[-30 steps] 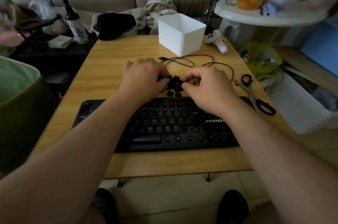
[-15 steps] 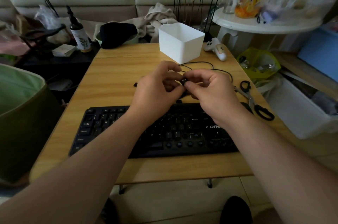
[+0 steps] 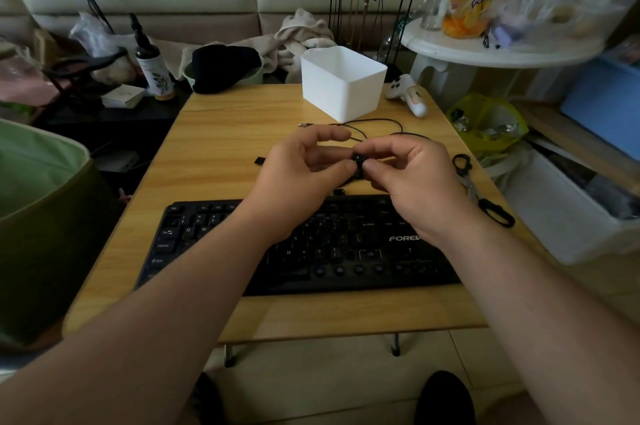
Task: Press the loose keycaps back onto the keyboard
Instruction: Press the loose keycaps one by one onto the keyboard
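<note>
Keycap [image 3: 357, 159], small and black, is held above the table [image 3: 221, 147], just beyond the far edge of the keyboard [image 3: 346, 251]. Both hands pinch it: the left hand [image 3: 298, 175] with its thumb tip against the cap's left side and its fingers curled above, the right hand [image 3: 412, 175] with thumb and forefinger closed on the cap's right side. A few more loose keycaps lie under the hands, one [image 3: 338, 191] showing just beside the keyboard's far edge, and another [image 3: 259, 160] lies apart to the left on the table. The keyboard sits near the table's near edge, with several empty key sockets along its near rows. A black cable [image 3: 377, 121] loops beyond the hands, scissors [image 3: 478, 192] lie to the right, and a white bin [image 3: 341, 83] stands at the far side.
</note>
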### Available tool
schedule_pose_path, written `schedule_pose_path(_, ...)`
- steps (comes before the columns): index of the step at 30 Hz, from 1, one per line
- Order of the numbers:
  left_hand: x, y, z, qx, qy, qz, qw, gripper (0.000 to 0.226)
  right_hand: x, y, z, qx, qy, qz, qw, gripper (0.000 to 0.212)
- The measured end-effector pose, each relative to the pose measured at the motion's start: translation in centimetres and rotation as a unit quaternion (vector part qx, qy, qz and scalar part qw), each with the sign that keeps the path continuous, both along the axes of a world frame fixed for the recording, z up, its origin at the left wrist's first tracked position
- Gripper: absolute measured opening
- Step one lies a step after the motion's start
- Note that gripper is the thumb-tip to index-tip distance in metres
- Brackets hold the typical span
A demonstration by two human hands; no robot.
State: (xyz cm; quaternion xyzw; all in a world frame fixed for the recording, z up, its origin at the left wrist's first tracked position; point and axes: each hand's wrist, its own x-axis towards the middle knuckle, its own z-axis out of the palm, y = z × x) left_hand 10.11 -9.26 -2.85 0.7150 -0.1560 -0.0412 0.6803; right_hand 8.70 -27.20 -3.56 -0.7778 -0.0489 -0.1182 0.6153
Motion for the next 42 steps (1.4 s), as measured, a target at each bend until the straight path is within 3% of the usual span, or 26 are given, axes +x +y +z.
schedule_pose_path(3, -0.1, 0.2, -0.1, -0.026, 0.027, 0.001, 0.999, 0.03, -0.4, -0.1, 0.3, -0.037, -0.021, -0.014, 0.999, 0.028)
schedule_pose_path(9, 0.0, 1.1, 0.0, -0.058, 0.085, -0.006, 0.995, 0.026, -1.7, 0.9, 1.1, -0.216, -0.107, -0.021, 0.97, 0.023)
schedule_pose_path(17, 0.2, 5.4, 1.4, 0.008, 0.085, -0.007, 0.996, 0.024, -1.2, 3.6, 1.4, -0.307, -0.193, 0.007, 0.932, 0.02)
schedule_pose_path(22, 0.3, 8.8, 2.1, 0.04, 0.109, -0.04, 0.992, 0.038, -0.6, 5.1, 1.0, -0.3, -0.184, 0.042, 0.935, 0.016)
schedule_pose_path(27, 0.3, 11.4, 2.1, 0.08, 0.106, -0.078, 0.988, 0.034, -0.1, 6.5, 0.6, -0.291, -0.185, 0.061, 0.937, 0.015)
schedule_pose_path(35, 0.3, 14.1, 1.4, 0.132, 0.077, -0.066, 0.986, 0.046, 0.7, 9.1, 0.1, -0.307, -0.171, 0.091, 0.932, 0.015)
schedule_pose_path(38, 0.3, 14.8, 1.1, 0.204, 0.035, -0.032, 0.978, 0.047, 1.0, 9.6, 0.0, -0.338, -0.143, 0.104, 0.924, 0.018)
schedule_pose_path(42, 0.6, 16.5, 0.3, 0.346, -0.04, 0.068, 0.935, 0.044, 1.7, 9.5, 0.0, -0.387, -0.059, 0.11, 0.914, 0.016)
